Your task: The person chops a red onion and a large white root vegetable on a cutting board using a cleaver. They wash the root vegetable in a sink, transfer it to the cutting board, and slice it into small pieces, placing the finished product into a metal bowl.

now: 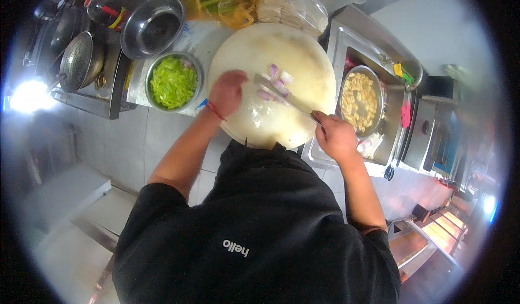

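Note:
A large round pale cutting board [284,125] lies in front of me. My right hand [337,135] grips the handle of a kitchen knife [298,104], whose blade reaches up and left across the board. Several pieces of purple onion [279,84] lie beside and partly behind the blade. Over the board's left side is my left hand [229,93], blurred, with a red string at the wrist; it touches no onion, and its fingers are too blurred to read. Left of it, a metal bowl [198,76] holds sliced green vegetable [172,82].
In the sink [378,160] on the right sits a metal bowl [382,101] of pale slices in liquid. An empty-looking basin [153,28], a red-capped bottle [106,15] and plastic bags [292,9] stand behind. A perforated strainer [76,62] rests by the stove at left.

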Demonstrator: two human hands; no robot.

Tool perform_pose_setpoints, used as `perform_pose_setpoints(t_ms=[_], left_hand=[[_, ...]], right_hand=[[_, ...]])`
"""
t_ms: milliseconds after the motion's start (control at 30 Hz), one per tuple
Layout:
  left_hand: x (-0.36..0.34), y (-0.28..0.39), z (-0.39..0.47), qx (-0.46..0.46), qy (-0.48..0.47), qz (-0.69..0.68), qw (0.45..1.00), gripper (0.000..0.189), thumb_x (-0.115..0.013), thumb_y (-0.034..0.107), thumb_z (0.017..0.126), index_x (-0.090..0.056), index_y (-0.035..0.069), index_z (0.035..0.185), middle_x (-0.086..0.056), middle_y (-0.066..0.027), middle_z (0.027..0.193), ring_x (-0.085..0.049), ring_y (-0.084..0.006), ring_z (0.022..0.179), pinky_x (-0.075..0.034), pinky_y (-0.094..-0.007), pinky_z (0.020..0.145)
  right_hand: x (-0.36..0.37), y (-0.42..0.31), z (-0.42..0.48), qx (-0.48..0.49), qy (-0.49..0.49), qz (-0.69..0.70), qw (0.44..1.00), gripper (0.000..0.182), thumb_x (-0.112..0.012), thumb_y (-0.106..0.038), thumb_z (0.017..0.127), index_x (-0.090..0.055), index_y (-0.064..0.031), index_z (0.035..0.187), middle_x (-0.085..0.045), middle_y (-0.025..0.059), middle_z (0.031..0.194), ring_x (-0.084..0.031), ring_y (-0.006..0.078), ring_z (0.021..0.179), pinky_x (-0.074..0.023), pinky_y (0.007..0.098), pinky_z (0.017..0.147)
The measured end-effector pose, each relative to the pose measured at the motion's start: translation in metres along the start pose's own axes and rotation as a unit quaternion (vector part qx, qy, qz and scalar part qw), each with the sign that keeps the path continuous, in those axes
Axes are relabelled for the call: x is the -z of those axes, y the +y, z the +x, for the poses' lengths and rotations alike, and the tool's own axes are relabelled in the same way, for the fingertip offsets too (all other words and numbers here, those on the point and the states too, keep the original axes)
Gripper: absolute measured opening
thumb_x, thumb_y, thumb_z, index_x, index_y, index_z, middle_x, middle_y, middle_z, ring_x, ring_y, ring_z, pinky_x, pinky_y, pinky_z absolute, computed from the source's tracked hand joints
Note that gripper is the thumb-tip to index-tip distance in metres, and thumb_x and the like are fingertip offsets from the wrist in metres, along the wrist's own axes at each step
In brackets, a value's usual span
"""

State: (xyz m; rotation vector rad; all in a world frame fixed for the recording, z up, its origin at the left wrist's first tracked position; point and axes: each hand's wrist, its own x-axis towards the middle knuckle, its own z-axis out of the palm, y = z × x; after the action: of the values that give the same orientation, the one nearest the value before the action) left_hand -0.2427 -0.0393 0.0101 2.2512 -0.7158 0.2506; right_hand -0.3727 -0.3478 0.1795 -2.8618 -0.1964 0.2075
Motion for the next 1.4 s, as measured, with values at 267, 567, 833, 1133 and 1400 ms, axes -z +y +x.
perform_pose_setpoints(t_ms=[267, 567, 833, 1133, 1400], left_hand=[[0.031, 0.091, 0.063, -0.217, -0.184, -0.104, 0.953, 0.043, -0.061, 0.030, 0.098, -0.062, 0.009, 0.136, -0.052, -0.0157, 0.150, -0.044, -0.0405, 0.140, -0.030, -0.0582, 0.117], [-0.029, 0.045, 0.055, -0.017, -0.200, -0.111, 0.973, 0.055, -0.056, 0.040, 0.101, -0.054, 0.006, 0.145, -0.043, -0.0215, 0.158, -0.032, -0.0451, 0.149, -0.023, -0.0627, 0.120], [-0.064, 0.081, 0.046, 0.005, -0.104, 0.034, 0.994, 0.090, -0.088, 0.055, 0.064, -0.060, 0.010, 0.137, -0.047, -0.0200, 0.148, -0.038, -0.0464, 0.140, -0.030, -0.0569, 0.118], [-0.085, 0.085, 0.043, 0.048, -0.018, 0.009, 0.999, 0.082, -0.089, 0.048, 0.064, -0.061, 0.009, 0.131, -0.049, -0.0187, 0.143, -0.040, -0.0458, 0.135, -0.036, -0.0557, 0.114], [-0.035, 0.055, 0.034, 0.104, 0.080, -0.037, 0.991, 0.085, -0.088, 0.045, 0.065, -0.057, 0.000, 0.129, -0.053, -0.0252, 0.136, -0.048, -0.0505, 0.129, -0.037, -0.0580, 0.113]], right_hand=[[-0.001, 0.031, 0.005, 0.126, 0.074, -0.172, 0.974, 0.032, -0.073, -0.019, 0.080, -0.075, -0.0204, 0.112, -0.059, 0.0033, 0.077, -0.065, 0.0240, 0.074, -0.0525, 0.0387, 0.063], [0.000, 0.060, -0.056, -0.042, 0.051, 0.060, 0.996, 0.024, -0.071, -0.006, 0.086, -0.073, -0.0124, 0.109, -0.065, 0.0105, 0.080, -0.065, 0.0213, 0.067, -0.0503, 0.0363, 0.060], [-0.128, 0.074, -0.055, -0.406, -0.033, 0.651, 0.641, 0.011, -0.062, -0.013, 0.100, -0.054, -0.0057, 0.096, -0.055, 0.0036, 0.068, -0.049, 0.0130, 0.048, -0.0485, 0.0304, 0.047], [-0.199, 0.044, -0.017, -0.150, -0.077, 0.559, 0.812, 0.011, -0.061, -0.010, 0.099, -0.052, -0.0048, 0.097, -0.056, 0.0050, 0.070, -0.051, 0.0141, 0.051, -0.0500, 0.0315, 0.049], [-0.175, -0.011, 0.021, -0.234, -0.130, 0.562, 0.782, 0.009, -0.058, -0.008, 0.101, -0.051, -0.0037, 0.099, -0.054, 0.0044, 0.072, -0.051, 0.0134, 0.051, -0.0459, 0.0309, 0.047]])
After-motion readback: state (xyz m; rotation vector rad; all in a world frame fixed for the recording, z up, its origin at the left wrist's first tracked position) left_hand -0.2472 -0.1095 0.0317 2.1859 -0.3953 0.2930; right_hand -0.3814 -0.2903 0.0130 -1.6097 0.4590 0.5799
